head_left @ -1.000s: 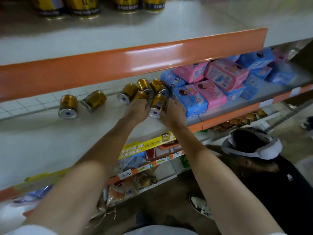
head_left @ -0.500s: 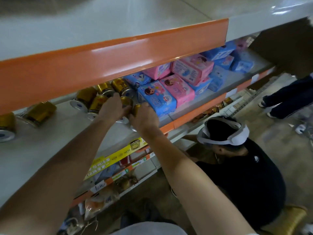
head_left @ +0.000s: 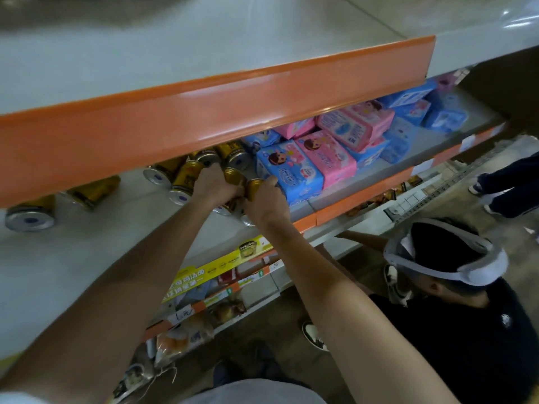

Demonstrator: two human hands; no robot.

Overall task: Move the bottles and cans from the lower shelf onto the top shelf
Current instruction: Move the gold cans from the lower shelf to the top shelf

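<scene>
I count gold cans (head_left: 186, 182) with silver ends lying on their sides on the lower shelf (head_left: 73, 272), left of centre frame. Two lie apart at far left (head_left: 30, 214); a cluster sits mid-frame, partly hidden behind the top shelf (head_left: 204, 62) and its orange front edge. The top shelf's visible surface is pale grey.

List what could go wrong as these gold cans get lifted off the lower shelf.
1. Both hands, left hand and right hand, clutch several gold cans at once; one may slip from the grip and fall toward the crouching person below.
2. The orange shelf edge overhangs the cans, so knuckles or cans could knock it on the way up.
3. The loose cans lying on their sides may roll if nudged.
</scene>
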